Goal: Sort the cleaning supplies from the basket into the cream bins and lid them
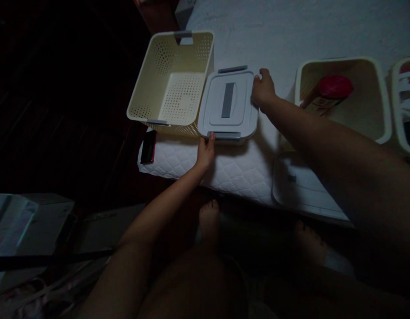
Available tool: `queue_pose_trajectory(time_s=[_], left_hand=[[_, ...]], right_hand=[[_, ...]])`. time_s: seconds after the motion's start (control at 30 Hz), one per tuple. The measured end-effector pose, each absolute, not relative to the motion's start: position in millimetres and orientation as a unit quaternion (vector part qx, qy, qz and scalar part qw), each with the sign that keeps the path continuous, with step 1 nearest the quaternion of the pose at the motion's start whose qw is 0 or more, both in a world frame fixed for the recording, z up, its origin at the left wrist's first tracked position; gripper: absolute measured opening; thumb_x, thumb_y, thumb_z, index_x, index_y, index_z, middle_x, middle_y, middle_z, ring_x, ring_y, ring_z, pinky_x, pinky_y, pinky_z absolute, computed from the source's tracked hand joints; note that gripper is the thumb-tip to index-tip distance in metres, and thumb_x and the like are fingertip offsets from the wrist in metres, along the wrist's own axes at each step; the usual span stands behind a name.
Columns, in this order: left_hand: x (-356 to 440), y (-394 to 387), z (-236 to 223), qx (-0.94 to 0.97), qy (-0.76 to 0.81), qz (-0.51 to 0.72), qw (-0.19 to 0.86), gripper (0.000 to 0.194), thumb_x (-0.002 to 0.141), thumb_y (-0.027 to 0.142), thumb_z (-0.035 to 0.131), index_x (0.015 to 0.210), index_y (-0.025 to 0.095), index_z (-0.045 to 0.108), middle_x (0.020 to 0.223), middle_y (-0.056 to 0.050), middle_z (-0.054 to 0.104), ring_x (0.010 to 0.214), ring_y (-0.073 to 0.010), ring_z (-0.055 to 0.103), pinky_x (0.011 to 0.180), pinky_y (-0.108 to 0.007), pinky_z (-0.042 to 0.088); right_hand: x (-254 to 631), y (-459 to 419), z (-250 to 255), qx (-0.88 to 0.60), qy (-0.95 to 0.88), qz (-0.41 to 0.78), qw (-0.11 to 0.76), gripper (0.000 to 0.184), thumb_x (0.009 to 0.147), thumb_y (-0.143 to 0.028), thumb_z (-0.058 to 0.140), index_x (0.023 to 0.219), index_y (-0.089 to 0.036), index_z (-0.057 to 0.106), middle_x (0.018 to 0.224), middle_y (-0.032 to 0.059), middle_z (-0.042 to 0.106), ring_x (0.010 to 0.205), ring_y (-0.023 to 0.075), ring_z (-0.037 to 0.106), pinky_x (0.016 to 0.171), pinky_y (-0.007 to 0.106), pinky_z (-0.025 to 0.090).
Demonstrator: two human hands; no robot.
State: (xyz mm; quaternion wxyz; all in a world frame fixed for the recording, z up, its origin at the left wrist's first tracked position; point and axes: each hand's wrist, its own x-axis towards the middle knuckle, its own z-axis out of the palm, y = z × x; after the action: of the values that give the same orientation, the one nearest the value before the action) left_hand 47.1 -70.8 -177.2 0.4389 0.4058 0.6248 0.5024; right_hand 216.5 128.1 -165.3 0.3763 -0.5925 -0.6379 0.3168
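Note:
A light storage box [245, 115] with a pale lid and grey latches sits on the white quilted mattress, its lid lying level on top. My left hand [206, 152] grips its near edge, with the thumb on the front latch and the other fingers partly hidden below. At the box's right side, my right hand [264, 91] is closed against the rim, its fingertips partly out of sight. Touching the box on the left is a cream perforated basket [143, 88] with grey handles and nothing inside.
To the right stands a cream bin [384, 102] holding a red-lidded jar [336, 86]. Another bin [396, 106] with mixed contents is cut off by the frame. A flat pale lid [298, 188] lies near the mattress edge. A phone [148, 147] rests below the basket.

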Motion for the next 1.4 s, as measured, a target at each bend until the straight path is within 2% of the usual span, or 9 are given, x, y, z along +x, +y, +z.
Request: queue_pose_trajectory(time_s=[0.2, 0.4, 0.53, 0.67, 0.8, 0.93, 1.0, 1.17, 1.4], left_hand=[[46, -73, -184, 0.419, 0.614, 0.514, 0.428, 0.046, 0.089, 0.053, 0.049, 0.122, 0.020, 0.050, 0.134, -0.013, 0.054, 0.127, -0.0201, 0.050, 0.108, -0.040, 0.039], [42, -72, -180, 0.433, 0.635, 0.502, 0.397, 0.042, 0.084, 0.057, 0.054, 0.104, 0.019, 0.056, 0.118, -0.013, 0.063, 0.118, -0.0211, 0.056, 0.104, -0.037, 0.040], [38, -76, -174, 0.431, 0.679, 0.501, 0.319, 0.043, 0.077, 0.060, 0.061, 0.090, 0.019, 0.054, 0.098, -0.010, 0.063, 0.104, -0.0219, 0.060, 0.095, -0.036, 0.044], [35, -89, -161, 0.442, 0.697, 0.536, 0.178, 0.040, 0.076, 0.057, 0.063, 0.087, 0.021, 0.051, 0.103, -0.008, 0.055, 0.099, -0.0191, 0.055, 0.091, -0.033, 0.044], [44, -94, -140, 0.507, 0.666, 0.523, 0.158, 0.025, 0.080, 0.044, 0.063, 0.086, 0.023, 0.051, 0.100, -0.006, 0.051, 0.100, -0.0194, 0.051, 0.092, -0.034, 0.043], [72, -82, -116, 0.614, 0.598, 0.474, 0.202, 0.012, 0.080, 0.027, 0.062, 0.089, 0.023, 0.054, 0.100, -0.006, 0.052, 0.108, -0.0214, 0.049, 0.097, -0.036, 0.040], [92, -76, -106, 0.669, 0.558, 0.441, 0.217, 0.012, 0.079, 0.023, 0.060, 0.089, 0.024, 0.055, 0.100, -0.006, 0.054, 0.108, -0.0225, 0.048, 0.099, -0.037, 0.039], [139, -80, -98, 0.814, 0.455, 0.302, 0.200, 0.016, 0.081, 0.025, 0.054, 0.097, 0.023, 0.053, 0.104, -0.009, 0.056, 0.105, -0.0248, 0.050, 0.098, -0.041, 0.039], [186, -93, -97, 0.959, 0.237, 0.084, 0.128, 0.022, 0.085, 0.025, 0.048, 0.103, 0.015, 0.056, 0.113, -0.016, 0.057, 0.105, -0.0256, 0.053, 0.090, -0.039, 0.044]], right_hand=[[217, 110, -154, -0.645, -0.581, 0.341, 0.361, 0.038, 0.100, -0.039, 0.033, 0.135, -0.025, 0.030, 0.119, 0.0046, 0.058, 0.112, 0.0183, 0.042, 0.102, 0.041, 0.029], [222, 102, -145, -0.629, -0.615, 0.327, 0.346, 0.041, 0.098, -0.034, 0.041, 0.133, -0.015, 0.032, 0.120, 0.0103, 0.057, 0.113, 0.0209, 0.044, 0.102, 0.046, 0.028], [233, 85, -127, -0.614, -0.655, 0.305, 0.315, 0.031, 0.092, -0.030, 0.052, 0.120, -0.019, 0.042, 0.112, 0.0086, 0.060, 0.111, 0.0232, 0.048, 0.103, 0.047, 0.029], [250, 61, -108, -0.594, -0.698, 0.252, 0.312, 0.024, 0.089, -0.019, 0.051, 0.113, -0.016, 0.047, 0.120, 0.0125, 0.056, 0.114, 0.0236, 0.047, 0.106, 0.048, 0.029], [283, 38, -99, -0.554, -0.754, 0.199, 0.290, 0.032, 0.084, -0.018, 0.051, 0.116, -0.013, 0.050, 0.123, 0.0158, 0.054, 0.118, 0.0280, 0.047, 0.105, 0.050, 0.032], [326, 13, -93, -0.534, -0.776, 0.161, 0.293, 0.030, 0.085, -0.023, 0.049, 0.115, -0.021, 0.054, 0.120, 0.0116, 0.058, 0.118, 0.0278, 0.048, 0.104, 0.051, 0.034], [348, -2, -90, -0.526, -0.786, 0.135, 0.297, 0.030, 0.085, -0.023, 0.046, 0.113, -0.020, 0.056, 0.118, 0.0133, 0.060, 0.114, 0.0275, 0.051, 0.101, 0.049, 0.037], [396, -52, -87, -0.480, -0.832, 0.066, 0.269, 0.031, 0.084, -0.024, 0.046, 0.111, -0.018, 0.060, 0.109, 0.0154, 0.061, 0.102, 0.0292, 0.058, 0.089, 0.045, 0.046], [436, -132, -101, -0.425, -0.891, 0.022, 0.157, 0.033, 0.085, -0.017, 0.044, 0.112, -0.017, 0.063, 0.113, 0.0181, 0.063, 0.103, 0.0305, 0.059, 0.084, 0.042, 0.047]])
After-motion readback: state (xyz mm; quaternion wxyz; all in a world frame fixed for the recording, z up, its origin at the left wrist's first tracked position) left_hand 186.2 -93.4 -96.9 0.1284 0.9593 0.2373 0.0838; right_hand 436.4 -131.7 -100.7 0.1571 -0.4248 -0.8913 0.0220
